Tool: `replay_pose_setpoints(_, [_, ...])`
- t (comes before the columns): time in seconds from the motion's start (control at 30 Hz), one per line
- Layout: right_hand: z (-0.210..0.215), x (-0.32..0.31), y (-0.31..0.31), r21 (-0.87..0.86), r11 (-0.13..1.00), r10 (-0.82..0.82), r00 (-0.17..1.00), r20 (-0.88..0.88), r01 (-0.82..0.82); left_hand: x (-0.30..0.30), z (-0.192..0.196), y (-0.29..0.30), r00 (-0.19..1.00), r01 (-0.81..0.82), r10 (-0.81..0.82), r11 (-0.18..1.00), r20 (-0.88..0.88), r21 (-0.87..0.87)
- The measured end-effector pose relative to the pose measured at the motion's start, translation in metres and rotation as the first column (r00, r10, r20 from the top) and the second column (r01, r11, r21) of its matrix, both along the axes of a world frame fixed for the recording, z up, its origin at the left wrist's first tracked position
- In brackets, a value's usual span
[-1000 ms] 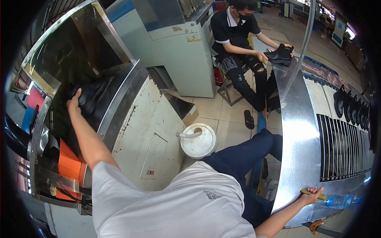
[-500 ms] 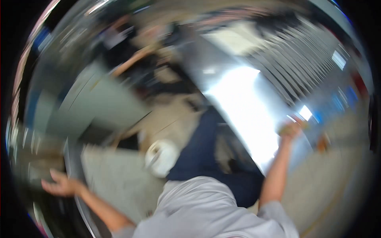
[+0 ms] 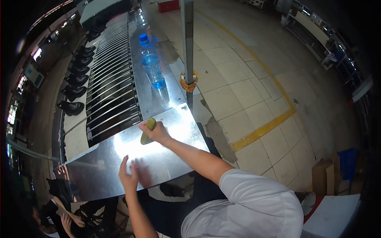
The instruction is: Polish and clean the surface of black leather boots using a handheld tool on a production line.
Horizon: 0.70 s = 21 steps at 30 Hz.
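Shiny steel table [image 3: 166, 158] under me, a roller conveyor [image 3: 111, 95] beyond it with six black shoes [image 3: 77, 79] lined along its far edge. One clear water bottle [image 3: 152, 63], blue cap and label, stands upright further up. My right hand [image 3: 156, 133] is clamped around one yellow-green tool handle [image 3: 146, 133], long axis running toward me and away. My left hand [image 3: 129, 176] rests open, fingers spread, flat on the steel.

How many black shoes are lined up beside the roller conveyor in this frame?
5 can be made out, in a row along the conveyor's far side: at and. More may sit in the dark stretch beyond.
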State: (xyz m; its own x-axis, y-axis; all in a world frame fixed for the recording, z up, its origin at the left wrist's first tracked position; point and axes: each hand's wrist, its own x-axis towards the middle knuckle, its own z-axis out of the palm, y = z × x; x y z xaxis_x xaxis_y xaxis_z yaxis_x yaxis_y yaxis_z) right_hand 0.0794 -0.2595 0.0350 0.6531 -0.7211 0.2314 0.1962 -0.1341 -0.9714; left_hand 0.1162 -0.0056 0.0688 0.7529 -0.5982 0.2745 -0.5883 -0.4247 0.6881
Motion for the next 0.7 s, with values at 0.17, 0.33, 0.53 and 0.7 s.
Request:
replay_pose_setpoints(0.17, [-0.003,0.000,0.013,0.007,0.995,0.100,0.993,-0.055,-0.100,0.002,-0.047,-0.071,0.960,0.094,-0.128,0.985,0.250,0.142])
replay_pose_setpoints(0.33, [0.002,0.000,0.018,-0.294,0.892,0.267,0.925,-0.270,-0.343,0.013,-0.061,-0.066,0.985,0.086,-0.077,0.995,0.153,-0.052])
replay_pose_setpoints(0.53, [0.006,-0.003,0.026,-0.479,0.750,0.366,0.890,-0.273,-0.456,0.018,-0.067,-0.066,0.987,0.067,-0.054,0.994,0.148,-0.085])
replay_pose_setpoints(0.7, [-0.001,-0.004,0.018,-0.269,0.830,0.377,0.847,-0.376,-0.488,0.011,-0.063,-0.074,0.994,0.037,-0.021,0.988,0.107,-0.151])
